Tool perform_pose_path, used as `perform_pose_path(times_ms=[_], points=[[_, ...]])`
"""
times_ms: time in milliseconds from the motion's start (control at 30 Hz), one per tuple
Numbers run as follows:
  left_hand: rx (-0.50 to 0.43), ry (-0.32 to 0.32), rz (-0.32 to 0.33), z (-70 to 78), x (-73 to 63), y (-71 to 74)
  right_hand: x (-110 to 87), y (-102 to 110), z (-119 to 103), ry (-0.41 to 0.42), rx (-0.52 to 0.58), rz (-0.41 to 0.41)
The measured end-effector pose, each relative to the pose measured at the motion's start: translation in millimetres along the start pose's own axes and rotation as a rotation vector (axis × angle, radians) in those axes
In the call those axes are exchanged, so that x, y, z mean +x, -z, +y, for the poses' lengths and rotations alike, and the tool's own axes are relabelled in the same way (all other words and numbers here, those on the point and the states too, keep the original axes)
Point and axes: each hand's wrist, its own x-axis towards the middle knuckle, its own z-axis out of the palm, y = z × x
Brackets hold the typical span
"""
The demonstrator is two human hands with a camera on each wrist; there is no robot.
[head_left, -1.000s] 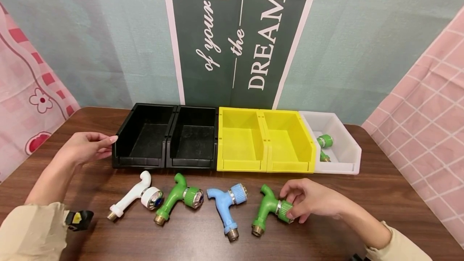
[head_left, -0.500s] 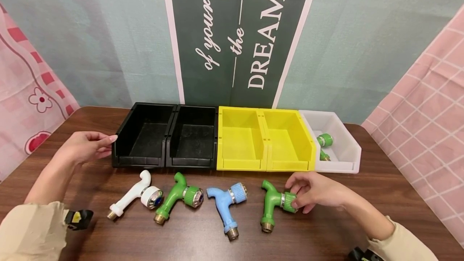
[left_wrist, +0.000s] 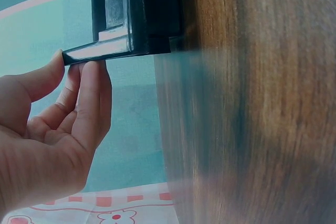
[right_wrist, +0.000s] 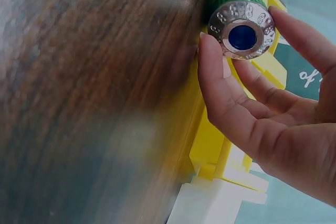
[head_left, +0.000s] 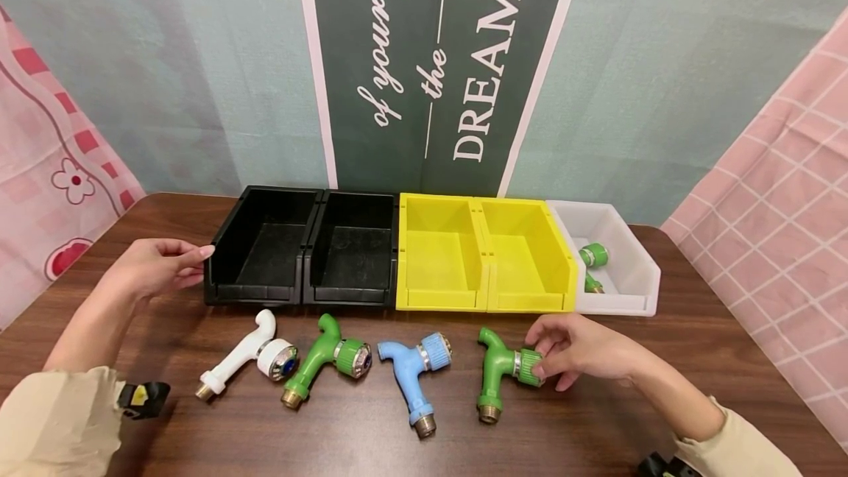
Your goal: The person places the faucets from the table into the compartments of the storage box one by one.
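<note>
At the left, my left hand [head_left: 155, 269] holds the rim of the outer black bin [head_left: 255, 293]. In the left wrist view, its thumb [left_wrist: 50, 74] is at the rim edge and the fingertips lie against the outer wall. My right hand [head_left: 583, 348] pinches the knob of a green faucet [head_left: 492, 374], which rests on the table with its brass threaded end toward me. In the right wrist view, thumb and fingers surround the chrome-faced knob [right_wrist: 242, 27] with its blue centre. A blue faucet [head_left: 409, 377], another green faucet [head_left: 319, 363] and a white faucet [head_left: 241, 355] lie to its left.
The second black bin [head_left: 351, 295], two yellow bins [head_left: 442, 301] and a white bin [head_left: 623, 305] continue the row behind the faucets. Green faucet parts [head_left: 594, 255] show inside the white bin. A printed cloth [head_left: 265, 79] hangs behind the brown table [head_left: 358, 447].
My right hand has shifted slightly right and away from me with the green faucet, which has turned a little. Over the last half second it barely moves. My left hand stays at the black bin.
</note>
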Motion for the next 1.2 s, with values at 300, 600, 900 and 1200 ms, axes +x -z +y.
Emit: perform_pose_path(times_ms=[300, 600, 900, 1200], points=[[0.009, -0.003, 0.003, 0.2, -0.1, -0.4, 0.9, 5, 2, 0.024, 0.03, 0.001], [-0.014, -0.023, 0.012, 0.9, 0.1, -2.2, 3.5, 10, 3, 0.065, 0.053, -0.061], [-0.008, -0.011, 0.003, 3.9, -1.1, -1.9, 6.4, 12, 5, 0.067, 0.087, -0.053], [-0.028, -0.003, -0.01, -5.9, 6.0, 2.2, 4.6, 10, 4, 0.017, 0.179, -0.003]])
